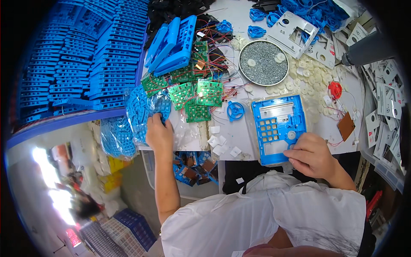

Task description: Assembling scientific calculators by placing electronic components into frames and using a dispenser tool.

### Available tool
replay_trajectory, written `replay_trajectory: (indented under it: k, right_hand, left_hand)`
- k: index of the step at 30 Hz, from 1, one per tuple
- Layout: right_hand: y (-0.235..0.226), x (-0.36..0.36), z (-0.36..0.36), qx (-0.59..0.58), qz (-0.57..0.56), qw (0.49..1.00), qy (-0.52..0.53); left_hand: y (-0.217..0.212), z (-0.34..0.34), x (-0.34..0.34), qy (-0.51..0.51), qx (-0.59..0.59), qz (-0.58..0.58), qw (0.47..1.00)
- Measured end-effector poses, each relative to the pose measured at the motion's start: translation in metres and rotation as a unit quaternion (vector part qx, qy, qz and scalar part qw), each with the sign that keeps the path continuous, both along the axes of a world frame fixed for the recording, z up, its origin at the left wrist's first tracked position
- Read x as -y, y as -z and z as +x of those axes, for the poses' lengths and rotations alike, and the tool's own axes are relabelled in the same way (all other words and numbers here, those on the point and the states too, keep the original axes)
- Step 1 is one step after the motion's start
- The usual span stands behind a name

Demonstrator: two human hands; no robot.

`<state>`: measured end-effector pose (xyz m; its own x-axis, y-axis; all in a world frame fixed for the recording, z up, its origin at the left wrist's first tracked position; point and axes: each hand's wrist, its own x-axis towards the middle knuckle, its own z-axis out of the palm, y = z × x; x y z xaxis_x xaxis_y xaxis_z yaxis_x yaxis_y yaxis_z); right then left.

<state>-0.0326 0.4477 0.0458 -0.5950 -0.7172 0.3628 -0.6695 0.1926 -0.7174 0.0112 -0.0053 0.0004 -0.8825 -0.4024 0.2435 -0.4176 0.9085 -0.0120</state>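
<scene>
My left hand [160,133] reaches onto blue rubber keypads [160,103] in a clear plastic bag at the left of the table. Its thumb and fingers are apart; I see nothing held between them. At the right, a blue plastic casing [269,115] lies face down, with a window, a grid of square key holes and a white disc [291,135] near its right side. My right hand [311,156] is closed at the casing's lower right corner, thumb and forefinger curled over the edge. That corner is hidden under the hand.
Blue casings [115,55] stand stacked at the far left. Green circuit boards [209,92] with wires lie mid-table, by a blue ring [235,111]. A round tin of screws [263,62] stands among white discs [304,73]. Silver panels [387,103] fill a bin at the right.
</scene>
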Motion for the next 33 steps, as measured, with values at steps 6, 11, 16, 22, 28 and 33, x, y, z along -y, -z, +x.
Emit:
replay_trajectory:
  k: [6, 11, 16, 22, 28, 33]
  right_hand:
    - [-0.005, -0.003, 0.005, -0.020, -0.006, 1.000, 0.006]
    - [-0.010, 0.007, 0.005, -0.006, -0.027, 1.000, -0.013]
    - [-0.012, 0.039, -0.007, 0.057, -0.080, 0.995, -0.023]
    - [-0.014, 0.046, -0.026, 0.287, -0.084, 0.954, 0.033]
    - [-0.009, 0.040, -0.038, 0.044, -0.130, 0.990, -0.007]
    - [-0.013, 0.016, -0.038, 0.082, -0.080, 0.988, -0.099]
  left_hand:
    - [-0.038, 0.009, 0.012, 0.062, 0.000, 0.080, 0.995]
    - [-0.085, 0.018, -0.028, 0.043, -0.190, 0.469, 0.861]
    - [-0.083, 0.019, -0.086, 0.050, -0.148, 0.805, 0.572]
    - [-0.061, 0.019, -0.141, 0.097, -0.051, 0.901, 0.420]
    - [-0.040, 0.028, -0.178, 0.050, 0.031, 0.974, 0.220]
    - [-0.030, 0.050, -0.178, 0.071, 0.082, 0.922, 0.372]
